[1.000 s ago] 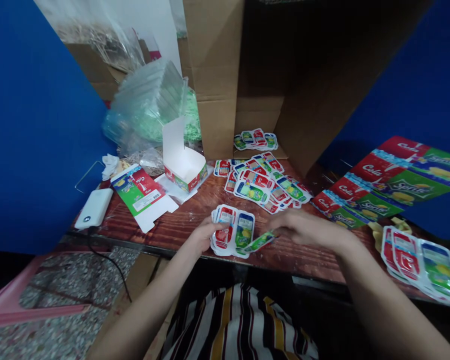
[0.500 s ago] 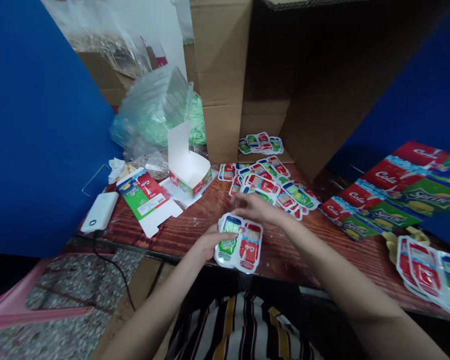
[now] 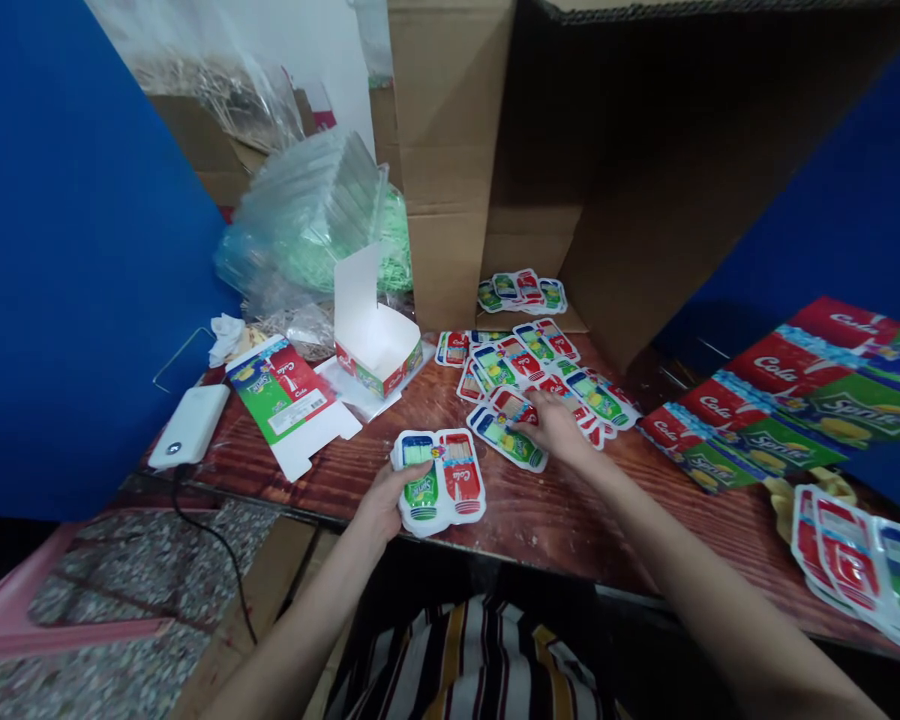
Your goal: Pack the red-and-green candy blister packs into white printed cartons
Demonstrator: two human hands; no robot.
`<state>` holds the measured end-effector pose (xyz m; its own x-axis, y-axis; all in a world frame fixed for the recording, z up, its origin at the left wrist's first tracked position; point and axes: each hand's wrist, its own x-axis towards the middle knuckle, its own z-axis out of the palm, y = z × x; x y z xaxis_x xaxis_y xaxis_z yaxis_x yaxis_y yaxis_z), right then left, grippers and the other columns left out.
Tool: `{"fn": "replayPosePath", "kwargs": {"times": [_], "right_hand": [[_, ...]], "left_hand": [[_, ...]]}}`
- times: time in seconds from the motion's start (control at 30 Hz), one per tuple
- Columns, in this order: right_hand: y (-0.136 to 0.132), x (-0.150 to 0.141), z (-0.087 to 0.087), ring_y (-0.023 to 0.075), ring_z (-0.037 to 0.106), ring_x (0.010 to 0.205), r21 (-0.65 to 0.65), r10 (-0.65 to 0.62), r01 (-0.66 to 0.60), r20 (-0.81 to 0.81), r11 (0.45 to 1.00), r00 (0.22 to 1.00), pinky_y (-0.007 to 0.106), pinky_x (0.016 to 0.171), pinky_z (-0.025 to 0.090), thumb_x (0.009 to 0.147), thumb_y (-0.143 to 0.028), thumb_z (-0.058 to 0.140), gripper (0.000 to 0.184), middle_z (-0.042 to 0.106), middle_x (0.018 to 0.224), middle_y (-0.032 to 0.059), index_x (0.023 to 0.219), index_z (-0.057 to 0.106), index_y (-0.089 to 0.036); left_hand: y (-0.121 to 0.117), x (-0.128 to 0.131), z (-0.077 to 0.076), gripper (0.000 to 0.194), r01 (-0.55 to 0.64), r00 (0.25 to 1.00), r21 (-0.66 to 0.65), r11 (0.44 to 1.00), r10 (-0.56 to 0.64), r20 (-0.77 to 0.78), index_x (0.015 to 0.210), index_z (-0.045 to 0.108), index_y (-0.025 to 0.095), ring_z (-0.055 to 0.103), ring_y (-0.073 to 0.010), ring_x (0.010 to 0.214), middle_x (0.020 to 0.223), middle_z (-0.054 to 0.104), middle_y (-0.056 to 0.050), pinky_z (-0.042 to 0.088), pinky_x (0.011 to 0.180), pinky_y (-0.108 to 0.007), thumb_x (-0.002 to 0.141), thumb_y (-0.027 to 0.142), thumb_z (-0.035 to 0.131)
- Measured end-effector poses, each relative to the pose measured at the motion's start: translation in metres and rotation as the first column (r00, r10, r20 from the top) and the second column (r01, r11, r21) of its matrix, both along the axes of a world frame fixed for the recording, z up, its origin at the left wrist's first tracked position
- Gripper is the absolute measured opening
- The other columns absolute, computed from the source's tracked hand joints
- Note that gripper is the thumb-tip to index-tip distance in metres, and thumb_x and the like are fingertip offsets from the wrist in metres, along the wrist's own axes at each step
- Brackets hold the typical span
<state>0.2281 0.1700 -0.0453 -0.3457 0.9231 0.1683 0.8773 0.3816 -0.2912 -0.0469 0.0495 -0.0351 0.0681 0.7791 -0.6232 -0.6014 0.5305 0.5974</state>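
My left hand (image 3: 381,508) is closed on the left edge of a small stack of twin packets (image 3: 463,478), printed with a green Sprite can and a red Cola can. It holds them at the front edge of the wooden table (image 3: 360,450). My right hand (image 3: 559,428) pinches the right side of a single matching packet (image 3: 501,437), which lies slanted at the near side of a loose pile of packets (image 3: 544,345). The fingertips of the right hand are partly hidden under its knuckles.
An open small printed box (image 3: 379,350) stands at centre left. Beside it are a flattened carton (image 3: 285,400) and a white power bank (image 3: 191,425) with a cable. A tall cardboard box (image 3: 450,160) rises behind. More printed cartons (image 3: 780,400) and packets (image 3: 847,550) lie right.
My left hand has shifted left with the stack. My right hand has moved right, away from the stack, and now grips a packet at the pile, which has come nearer.
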Motion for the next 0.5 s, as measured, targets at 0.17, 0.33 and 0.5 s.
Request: {"fn": "replayPosePath", "kwargs": {"times": [0.17,0.33,0.5], "right_hand": [[-0.009,0.006,0.01,0.0245,0.064,0.08,-0.057,-0.08,0.078,-0.029,0.995,0.996,0.034,0.072,0.05,0.076,-0.037,0.068,0.043,0.068,0.092,0.0114,0.109,0.059,-0.013],[0.024,0.002,0.031,0.0169,0.061,0.057,-0.266,-0.279,0.193,-0.341,0.944,0.898,0.027,0.052,0.048,0.075,-0.05,0.066,0.044,0.067,0.072,0.0024,0.101,0.058,-0.015],[0.083,-0.013,0.038,0.0267,0.064,0.088,-0.189,-0.353,0.311,-0.261,0.931,0.898,0.037,0.077,0.051,0.07,-0.035,0.072,0.036,0.067,0.094,0.0125,0.096,0.059,-0.013]], "left_hand": [[0.003,0.002,-0.002,0.049,-0.009,1.0,-0.016,1.0,0.008,-0.026,0.101,0.064,0.009,0.072,-0.0278,0.075,0.088,0.075,-0.014,0.058,0.077,-0.041,0.056,0.013,0.084],[0.002,0.002,-0.003,0.047,-0.002,1.0,0.012,1.0,0.002,-0.021,0.101,0.065,0.011,0.072,-0.0271,0.076,0.089,0.075,-0.012,0.059,0.076,-0.041,0.058,0.014,0.083],[0.001,0.003,-0.003,0.045,-0.011,0.999,0.036,0.999,0.013,-0.042,0.1,0.065,0.011,0.072,-0.0268,0.075,0.088,0.075,-0.012,0.059,0.073,-0.04,0.059,0.014,0.083]]}}
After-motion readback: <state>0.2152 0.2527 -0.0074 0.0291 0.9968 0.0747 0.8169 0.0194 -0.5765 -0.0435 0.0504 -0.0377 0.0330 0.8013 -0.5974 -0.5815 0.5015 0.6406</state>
